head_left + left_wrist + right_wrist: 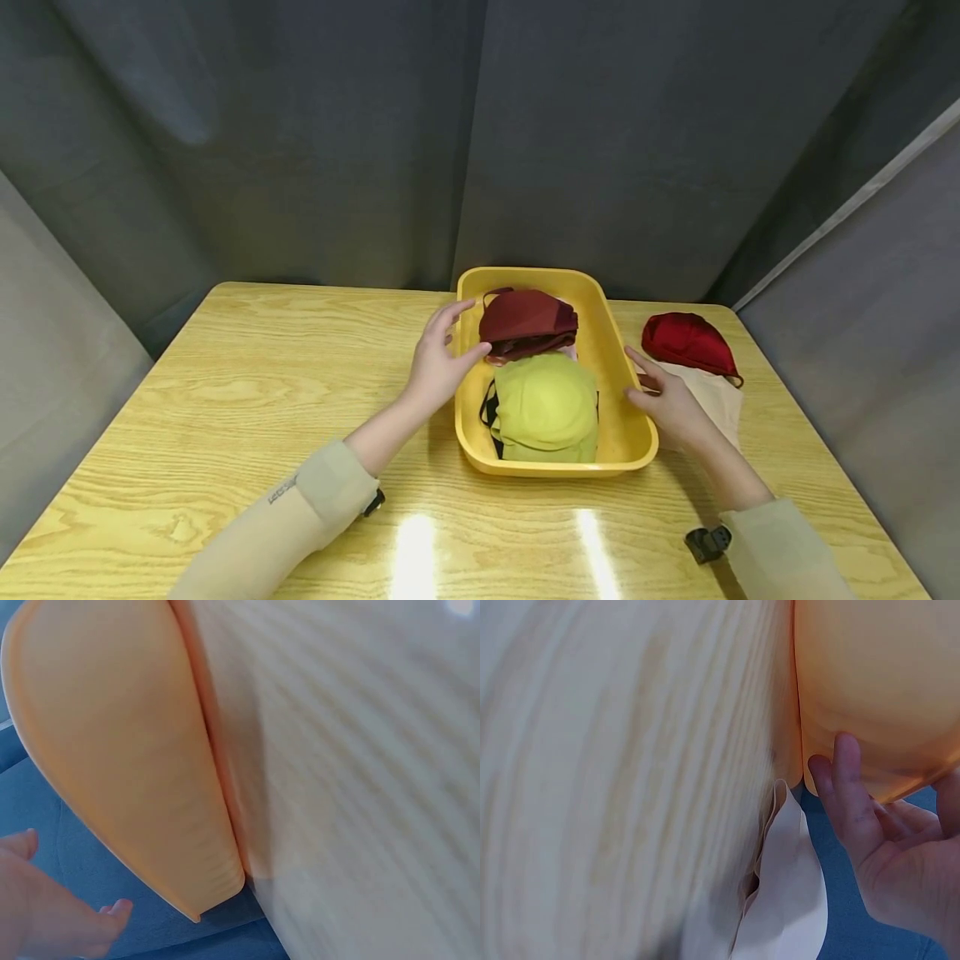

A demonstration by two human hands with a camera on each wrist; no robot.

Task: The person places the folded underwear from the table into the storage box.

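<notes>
A yellow plastic bin (617, 433) stands on the table with a folded dark red bra (528, 312) at its far end and a folded yellow-green bra (547, 408) at its near end. My left hand (442, 358) is at the bin's left rim, fingers spread and thumb reaching over the edge. At the right side my right hand (671, 404) has its fingertips by the rim. In the right wrist view, the loosely bent fingers (847, 780) lie along the bin's outer wall. Neither hand grips anything.
Right of the bin, a shiny red bra (690, 343) lies at the far edge of a beige folded piece (712, 398), partly hidden by my right hand. The wooden table (300, 375) ends at a dark grey curtain (337, 167).
</notes>
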